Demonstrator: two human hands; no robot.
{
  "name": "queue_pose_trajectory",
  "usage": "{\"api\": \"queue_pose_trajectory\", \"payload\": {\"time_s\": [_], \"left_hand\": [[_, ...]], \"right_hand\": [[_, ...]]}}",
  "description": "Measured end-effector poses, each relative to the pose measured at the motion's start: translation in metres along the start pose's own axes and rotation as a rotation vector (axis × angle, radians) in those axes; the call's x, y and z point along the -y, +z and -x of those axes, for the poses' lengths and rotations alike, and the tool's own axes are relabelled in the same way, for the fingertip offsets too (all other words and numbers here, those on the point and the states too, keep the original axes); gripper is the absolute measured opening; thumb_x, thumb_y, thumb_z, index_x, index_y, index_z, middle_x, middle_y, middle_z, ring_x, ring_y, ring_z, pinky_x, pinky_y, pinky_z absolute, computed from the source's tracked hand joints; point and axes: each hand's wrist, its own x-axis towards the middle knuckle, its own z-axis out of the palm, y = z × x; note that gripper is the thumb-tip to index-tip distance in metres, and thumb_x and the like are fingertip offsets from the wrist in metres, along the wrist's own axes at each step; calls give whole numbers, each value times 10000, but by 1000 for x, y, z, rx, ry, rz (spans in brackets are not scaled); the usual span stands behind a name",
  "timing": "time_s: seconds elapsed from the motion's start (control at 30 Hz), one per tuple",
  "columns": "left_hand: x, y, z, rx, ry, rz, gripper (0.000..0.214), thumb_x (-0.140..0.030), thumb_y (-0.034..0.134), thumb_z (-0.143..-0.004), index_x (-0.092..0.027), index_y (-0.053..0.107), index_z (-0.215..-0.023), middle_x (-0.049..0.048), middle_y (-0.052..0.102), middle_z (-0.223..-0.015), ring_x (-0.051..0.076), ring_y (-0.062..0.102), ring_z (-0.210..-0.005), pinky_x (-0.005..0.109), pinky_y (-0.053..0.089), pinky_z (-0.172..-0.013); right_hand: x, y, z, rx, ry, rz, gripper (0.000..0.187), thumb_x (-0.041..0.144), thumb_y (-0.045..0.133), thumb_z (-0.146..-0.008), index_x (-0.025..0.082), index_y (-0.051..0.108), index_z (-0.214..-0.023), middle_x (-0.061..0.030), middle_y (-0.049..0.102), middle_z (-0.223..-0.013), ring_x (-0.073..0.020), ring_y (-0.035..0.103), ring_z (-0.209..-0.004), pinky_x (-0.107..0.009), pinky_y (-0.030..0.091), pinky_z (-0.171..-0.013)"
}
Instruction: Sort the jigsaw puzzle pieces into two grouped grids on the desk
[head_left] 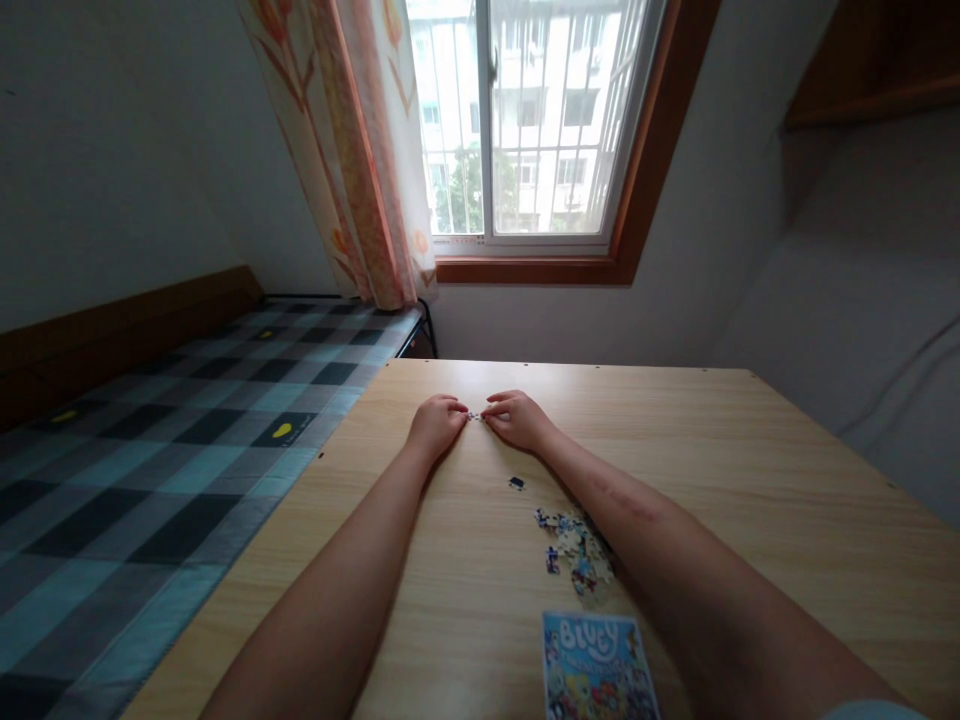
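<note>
Both my arms reach forward over a light wooden table (750,470). My left hand (436,422) and my right hand (517,417) meet at the middle of the table, fingers curled in a pinch on small puzzle pieces (475,415) between their fingertips. A single dark puzzle piece (516,483) lies closer to me. A loose pile of puzzle pieces (576,548) rests beside my right forearm. A blue puzzle box card (598,666) printed "Bluey" lies at the near edge.
A bed with a blue and black checked cover (150,470) stands along the table's left side. Behind the table is a window (532,120) with an orange patterned curtain (360,150). A grey wall runs on the right.
</note>
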Motion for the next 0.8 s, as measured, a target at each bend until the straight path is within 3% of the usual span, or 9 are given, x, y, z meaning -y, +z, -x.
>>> {"api": "queue_pose_trajectory", "payload": {"time_s": [0.8], "left_hand": [[-1,0,-1,5,19,-8,210,-260,649,-835,-204,833,-918,84,751,-1137,237,682,-1087,332,489,-1065]], "right_hand": [[5,-5,4,38,-19,37,225,273,625,-927,295,823,-1032,-47,730,-1225,-209,691,-1119,-355,529,-1039]]}}
